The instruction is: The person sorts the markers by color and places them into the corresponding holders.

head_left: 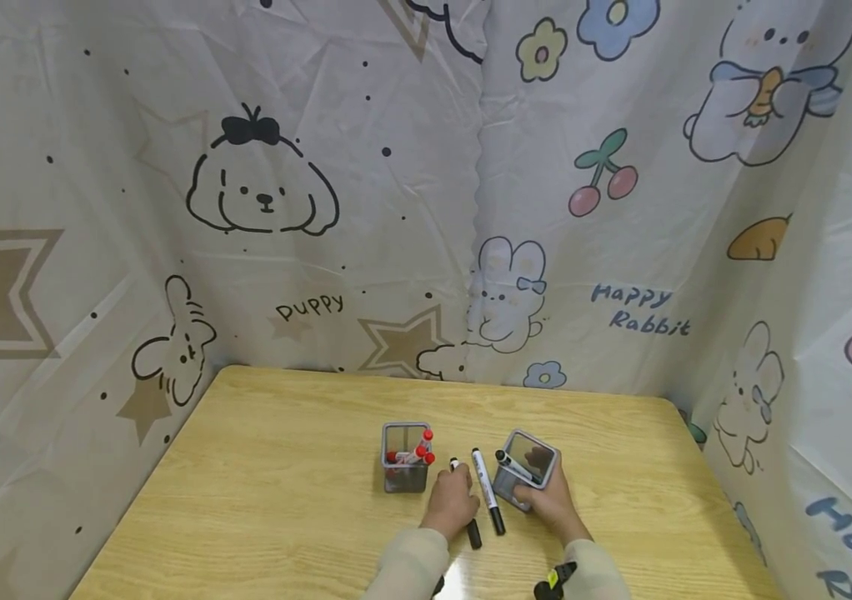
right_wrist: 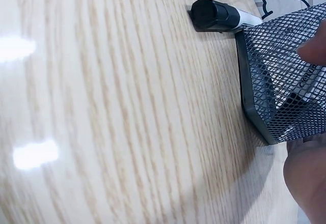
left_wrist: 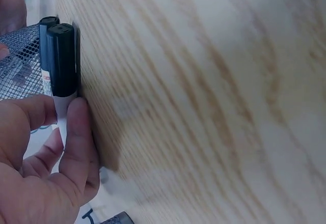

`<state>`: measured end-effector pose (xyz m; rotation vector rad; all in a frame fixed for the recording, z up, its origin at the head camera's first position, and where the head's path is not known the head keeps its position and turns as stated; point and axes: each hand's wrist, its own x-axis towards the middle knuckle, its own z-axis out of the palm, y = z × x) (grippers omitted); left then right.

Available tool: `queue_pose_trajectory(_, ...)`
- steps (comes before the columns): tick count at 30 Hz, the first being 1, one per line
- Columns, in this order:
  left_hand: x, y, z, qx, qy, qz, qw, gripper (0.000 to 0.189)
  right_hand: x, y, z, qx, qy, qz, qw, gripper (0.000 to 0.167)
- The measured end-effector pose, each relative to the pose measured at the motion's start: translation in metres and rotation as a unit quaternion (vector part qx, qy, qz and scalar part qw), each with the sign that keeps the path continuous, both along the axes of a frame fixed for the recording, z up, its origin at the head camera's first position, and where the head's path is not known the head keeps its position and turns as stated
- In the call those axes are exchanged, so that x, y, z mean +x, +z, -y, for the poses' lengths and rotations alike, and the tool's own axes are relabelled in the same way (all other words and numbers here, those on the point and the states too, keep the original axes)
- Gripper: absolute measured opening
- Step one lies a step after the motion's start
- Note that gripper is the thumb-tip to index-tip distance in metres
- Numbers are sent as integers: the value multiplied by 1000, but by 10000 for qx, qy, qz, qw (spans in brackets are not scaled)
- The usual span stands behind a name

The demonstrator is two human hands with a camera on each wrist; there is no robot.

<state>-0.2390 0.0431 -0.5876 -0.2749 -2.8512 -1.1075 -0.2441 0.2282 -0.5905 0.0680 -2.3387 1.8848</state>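
Observation:
My left hand pinches a black-capped whiteboard marker between thumb and fingers, low over the wooden table. A second black-capped marker lies on the table between my hands. My right hand grips a mesh pen holder around its side, the thumb in front and fingers behind. Inside that holder leans one black-capped marker. In the right wrist view, the holder's dark base rim shows close to the tabletop, beside a marker's black cap.
Left of my left hand stands another mesh pen holder with several red-capped markers. The wooden table reaches back to a printed cloth curtain, which also hangs along both sides.

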Motion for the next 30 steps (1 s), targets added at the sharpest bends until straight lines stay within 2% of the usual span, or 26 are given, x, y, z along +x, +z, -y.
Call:
queue_pose_trajectory(5,-1,-2,2,53,86,100,9999,26,5,10,5,1,-56,58,10000,78)
queue_pose_trajectory(10,-2,-4,4,234,194,226,9993,24,-2,-4,1,13,-94,154,9998,80)
queue_pose_trajectory(16,2,-2,2,566,385,269,9973,21,-4,-14,-2,46,-137,1,9999,80)
queue_pose_trajectory(25,3,6,-3,957,533,-28,9940,25,-5,-14,-2,91,-197,-308,9993,76)
queue_pose_trajectory(30,4,9,-4,1110,672,-109,9915,25,-5,-15,-2,87,-201,-333,9992,77)
